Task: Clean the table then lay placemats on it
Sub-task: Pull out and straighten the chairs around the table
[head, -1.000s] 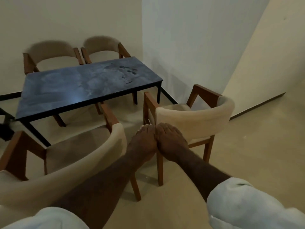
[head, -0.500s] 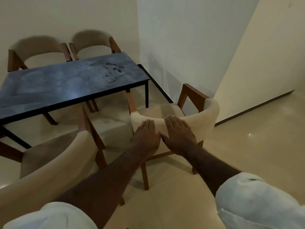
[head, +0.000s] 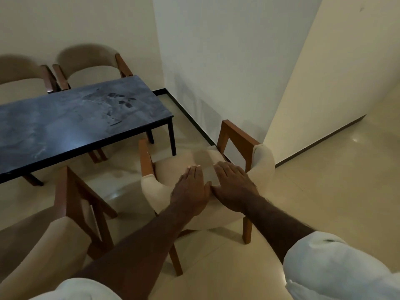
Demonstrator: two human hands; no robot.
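Smudged dark tabletop [head: 65,122] (rectangular); curved padded chair-back [head: 264,161]

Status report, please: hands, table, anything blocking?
Left hand, right hand open, flat over chair backrest. Table dusty, smudged, not yet cleaned. Second chair near left.

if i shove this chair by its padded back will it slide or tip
The chair probably slides: the floor looks glossy. Left hand and right hand lie flat high on its backrest, so a hard shove might tip it. The wooden frame looks stiff.
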